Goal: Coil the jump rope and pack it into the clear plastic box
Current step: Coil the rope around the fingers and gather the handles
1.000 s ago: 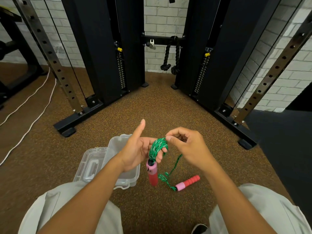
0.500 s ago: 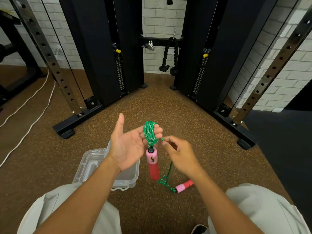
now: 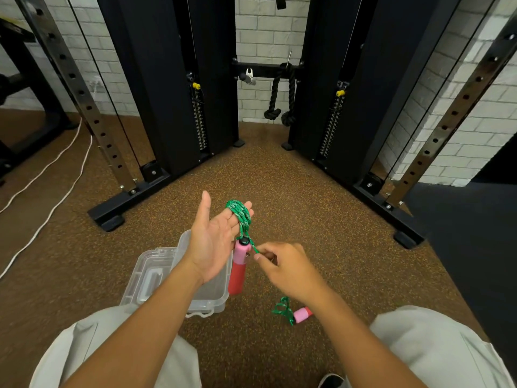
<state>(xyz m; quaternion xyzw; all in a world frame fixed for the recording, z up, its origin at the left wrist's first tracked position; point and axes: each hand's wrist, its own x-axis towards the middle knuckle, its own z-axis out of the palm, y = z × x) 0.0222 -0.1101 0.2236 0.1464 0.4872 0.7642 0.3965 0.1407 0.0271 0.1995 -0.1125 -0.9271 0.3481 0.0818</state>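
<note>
Head view: coiling step in hand, packing not begun.
Left hand (image 3: pixel 214 242) spread flat, palm up, green rope (image 3: pixel 241 217) looped round its fingers, one pink handle (image 3: pixel 238 268) hanging below. Right hand (image 3: pixel 288 268) pinching the loose strand. Second handle (image 3: pixel 302 314) on floor (short slack left). Clear plastic box (image 3: pixel 156 278) open beneath left wrist. Next, judged: another wrap over the fingers.

The left hand (image 3: pixel 215 236) is held palm up with fingers straight, and green rope (image 3: pixel 241 217) is wound around them. A pink handle (image 3: pixel 238 268) hangs from the coil. The rope is pinched by the right hand (image 3: pixel 288 271) just beside it. The second handle (image 3: pixel 302 314) lies on the speckled floor (image 3: pixel 321 219), near the open clear plastic box (image 3: pixel 156 278).
</note>
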